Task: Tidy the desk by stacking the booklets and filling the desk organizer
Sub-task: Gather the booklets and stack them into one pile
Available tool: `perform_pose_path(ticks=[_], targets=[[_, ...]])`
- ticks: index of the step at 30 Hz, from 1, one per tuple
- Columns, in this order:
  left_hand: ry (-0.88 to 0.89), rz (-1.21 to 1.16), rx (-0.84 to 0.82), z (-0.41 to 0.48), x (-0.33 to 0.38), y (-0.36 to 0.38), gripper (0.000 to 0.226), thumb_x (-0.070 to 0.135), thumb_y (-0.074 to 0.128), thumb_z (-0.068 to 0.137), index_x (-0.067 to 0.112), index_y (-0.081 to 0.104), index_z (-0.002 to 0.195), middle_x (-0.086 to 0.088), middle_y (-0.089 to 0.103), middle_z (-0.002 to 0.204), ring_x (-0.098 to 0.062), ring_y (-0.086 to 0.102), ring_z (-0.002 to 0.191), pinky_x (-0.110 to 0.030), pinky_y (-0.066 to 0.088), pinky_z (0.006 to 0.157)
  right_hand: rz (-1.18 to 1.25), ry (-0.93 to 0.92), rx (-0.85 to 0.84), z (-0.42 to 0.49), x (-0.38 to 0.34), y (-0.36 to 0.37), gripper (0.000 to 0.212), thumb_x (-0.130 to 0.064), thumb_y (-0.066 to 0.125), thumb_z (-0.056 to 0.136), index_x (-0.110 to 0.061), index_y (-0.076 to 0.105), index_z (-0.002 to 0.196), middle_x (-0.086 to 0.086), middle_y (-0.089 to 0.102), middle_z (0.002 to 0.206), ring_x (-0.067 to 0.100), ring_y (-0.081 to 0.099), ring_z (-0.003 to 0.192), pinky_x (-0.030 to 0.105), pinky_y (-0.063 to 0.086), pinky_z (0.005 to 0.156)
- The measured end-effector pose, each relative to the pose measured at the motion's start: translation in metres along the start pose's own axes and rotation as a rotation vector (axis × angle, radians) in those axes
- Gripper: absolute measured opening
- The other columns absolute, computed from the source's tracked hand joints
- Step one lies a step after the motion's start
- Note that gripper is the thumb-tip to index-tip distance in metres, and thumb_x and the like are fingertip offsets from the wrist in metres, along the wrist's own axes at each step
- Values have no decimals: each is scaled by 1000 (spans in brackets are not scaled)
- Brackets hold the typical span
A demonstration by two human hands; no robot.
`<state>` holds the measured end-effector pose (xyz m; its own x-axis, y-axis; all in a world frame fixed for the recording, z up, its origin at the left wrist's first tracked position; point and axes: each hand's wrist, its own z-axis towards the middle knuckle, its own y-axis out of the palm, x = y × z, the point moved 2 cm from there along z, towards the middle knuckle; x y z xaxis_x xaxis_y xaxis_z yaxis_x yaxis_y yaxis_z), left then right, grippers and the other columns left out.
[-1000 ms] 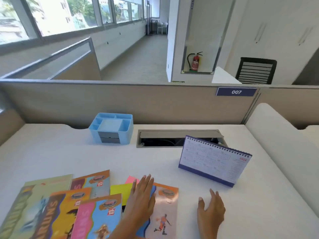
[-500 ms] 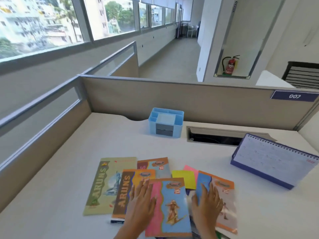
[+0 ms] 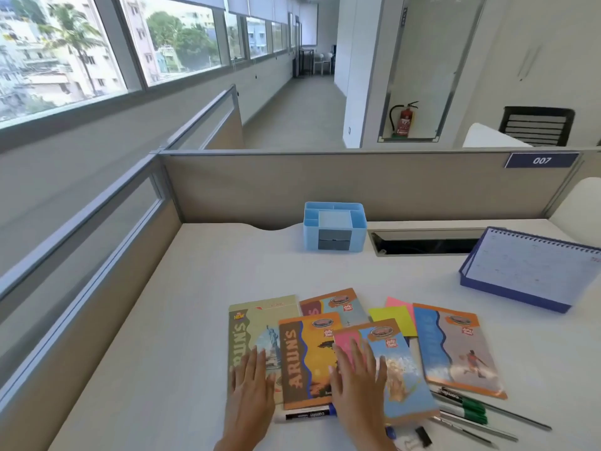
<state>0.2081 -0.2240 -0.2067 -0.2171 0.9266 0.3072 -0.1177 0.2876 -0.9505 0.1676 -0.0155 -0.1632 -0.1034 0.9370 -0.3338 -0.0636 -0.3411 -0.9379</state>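
Several colourful booklets lie fanned out on the white desk (image 3: 201, 320). My left hand (image 3: 252, 385) rests flat on the green booklet (image 3: 257, 327) at the left, fingers spread. My right hand (image 3: 356, 382) lies flat across the orange booklet (image 3: 307, 349) and the pink-and-blue booklet (image 3: 400, 369). Another booklet (image 3: 455, 346) sits at the right. Yellow (image 3: 393, 319) and pink sticky notes (image 3: 398, 302) poke out between them. A blue desk organizer (image 3: 333, 226) stands at the back by the partition. Markers (image 3: 305, 415) and pens (image 3: 471, 415) lie under the booklets' near edges.
A blue-based desk calendar (image 3: 533, 268) stands at the right. An open cable slot (image 3: 422, 244) is cut into the desk beside the organizer. Beige partitions (image 3: 325, 183) wall the desk at the back and left. A small black clip (image 3: 422, 436) lies near the front edge.
The view has swung left and down. Both hands shifted left over the booklets: the left onto the green one, the right onto the orange and pink-blue ones.
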Motion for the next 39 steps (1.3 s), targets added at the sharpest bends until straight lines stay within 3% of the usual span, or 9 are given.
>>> perform_pose_path(ticks=[4, 10, 13, 16, 20, 26, 31, 35, 39], targets=[[51, 32, -136, -1, -18, 0, 63, 51, 15, 98, 12, 41, 140, -2, 40, 145, -6, -6, 146, -26, -3, 115, -94, -73, -178, -12, -29, 19, 61, -56, 6, 94, -40, 61, 116, -1, 60, 132, 28, 52, 125, 50, 14, 107], [131, 48, -201, 19, -64, -18, 65, 57, 18, 96, 15, 41, 140, 1, 39, 146, -6, 4, 146, -26, 0, 114, -176, -36, -220, -17, -34, 31, 58, -60, 14, 93, -40, 66, 111, -1, 63, 127, 24, 41, 122, 50, 11, 107], [126, 28, -194, 21, -84, -14, 74, 67, 15, 91, 17, 47, 135, -6, 44, 144, -23, 39, 135, -32, 16, 114, -196, 17, -262, -11, -35, 24, 35, -47, 59, 68, -31, 73, 96, 4, 69, 116, 26, 51, 116, 51, 26, 95], [27, -65, -193, 27, -98, -21, 94, 82, 25, 74, 14, 52, 133, -21, 40, 145, -40, 39, 133, -54, 37, 101, -118, 19, -270, 1, -66, 18, 56, -33, 81, 50, -21, 71, 104, 4, 66, 123, 26, 62, 114, 45, 46, 96], [-161, -120, -258, 23, -100, -35, 107, 69, 42, 62, 13, 15, 150, -17, 2, 158, -35, 2, 146, -46, 13, 117, 116, -95, -342, 10, -133, 27, 43, -14, 46, 94, -12, 41, 137, 5, 29, 154, 24, 26, 140, 34, 33, 112], [-186, -109, -263, 19, -101, -15, 83, 50, 71, 53, 3, 63, 120, -36, 51, 127, -53, 54, 112, -62, 50, 77, 127, -17, -386, 11, -167, 46, 46, -8, 43, 95, -15, 35, 140, 11, 2, 160, 28, 12, 141, 30, 40, 102], [-218, -155, -71, 20, -89, -20, 81, 38, 81, 64, 5, 53, 132, -31, 40, 141, -47, 40, 130, -62, 40, 95, 124, 31, -241, 29, -120, 21, 46, -21, 45, 98, -19, 35, 142, 5, 16, 158, 24, 14, 144, 32, 33, 112], [-35, -232, -25, 24, -39, -36, 62, 29, 60, 85, 19, 38, 142, -1, 23, 153, -29, 24, 143, -45, 26, 113, -83, 174, 28, 49, -57, -17, 49, -30, 70, 81, -15, 57, 126, 9, 52, 136, 30, 43, 124, 39, 47, 98], [60, -500, -189, 26, 33, -40, 43, 30, 49, 95, 30, 42, 137, 17, 38, 143, -6, 40, 131, -20, 33, 105, -183, 536, -51, 40, 14, -44, 70, -52, 61, 82, -15, 39, 137, 12, 37, 145, 32, 32, 130, 39, 37, 103]])
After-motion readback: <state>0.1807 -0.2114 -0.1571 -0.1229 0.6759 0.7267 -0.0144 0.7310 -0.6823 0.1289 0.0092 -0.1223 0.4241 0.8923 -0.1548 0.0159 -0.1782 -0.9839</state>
